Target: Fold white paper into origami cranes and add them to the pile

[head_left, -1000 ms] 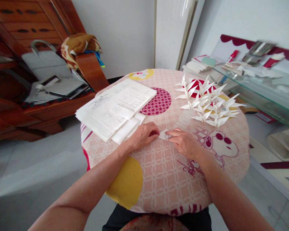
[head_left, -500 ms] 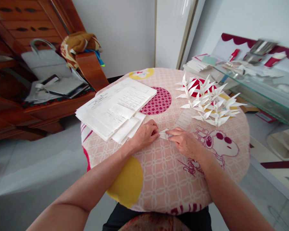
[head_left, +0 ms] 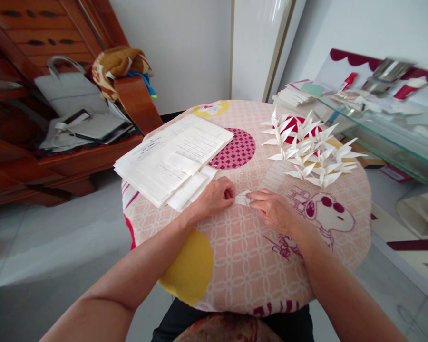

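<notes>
A small folded piece of paper (head_left: 242,198) lies on the cloth-covered round table (head_left: 249,266) between my hands. My left hand (head_left: 216,195) is closed in a pinch on the paper's left end. Fingers of my right hand (head_left: 273,206) reach over its right end and press it against the cloth. To the left, a stack of printed sheets (head_left: 171,156) has smaller cut papers (head_left: 192,190) beside its near edge. Several white paper cranes (head_left: 308,149) stand grouped at the back right of the table.
A glass shelf (head_left: 385,137) holding metal bowls (head_left: 392,69) and papers adjoins the table on the right. A wooden bench (head_left: 139,107) with a grey bag (head_left: 69,92) and a brown cloth (head_left: 119,66) stands at the left.
The view has shifted very slightly. Both hands stay at the folded paper, with only tiny movements of the left fingers.
</notes>
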The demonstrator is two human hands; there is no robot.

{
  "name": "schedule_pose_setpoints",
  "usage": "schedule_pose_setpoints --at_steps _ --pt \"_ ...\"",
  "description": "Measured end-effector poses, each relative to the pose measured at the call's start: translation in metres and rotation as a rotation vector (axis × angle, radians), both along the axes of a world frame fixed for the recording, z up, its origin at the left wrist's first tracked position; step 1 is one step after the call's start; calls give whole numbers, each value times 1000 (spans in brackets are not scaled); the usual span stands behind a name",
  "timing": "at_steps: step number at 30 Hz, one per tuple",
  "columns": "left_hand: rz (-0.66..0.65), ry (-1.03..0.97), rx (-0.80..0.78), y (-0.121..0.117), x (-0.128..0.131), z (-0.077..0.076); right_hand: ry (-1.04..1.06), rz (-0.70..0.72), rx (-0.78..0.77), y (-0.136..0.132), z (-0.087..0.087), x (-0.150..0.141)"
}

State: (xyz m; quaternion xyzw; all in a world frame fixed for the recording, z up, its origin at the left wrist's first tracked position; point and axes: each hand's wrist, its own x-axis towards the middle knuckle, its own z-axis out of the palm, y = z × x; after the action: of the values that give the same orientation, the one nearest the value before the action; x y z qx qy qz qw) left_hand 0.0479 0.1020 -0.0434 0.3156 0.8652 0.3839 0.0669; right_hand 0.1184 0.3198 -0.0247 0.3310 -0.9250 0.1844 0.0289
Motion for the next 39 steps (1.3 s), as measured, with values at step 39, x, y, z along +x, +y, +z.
schedule_pose_setpoints --at_steps 39 --pt "-8 3 -77 1 -1 1 -26 -28 88 -3 -1 1"
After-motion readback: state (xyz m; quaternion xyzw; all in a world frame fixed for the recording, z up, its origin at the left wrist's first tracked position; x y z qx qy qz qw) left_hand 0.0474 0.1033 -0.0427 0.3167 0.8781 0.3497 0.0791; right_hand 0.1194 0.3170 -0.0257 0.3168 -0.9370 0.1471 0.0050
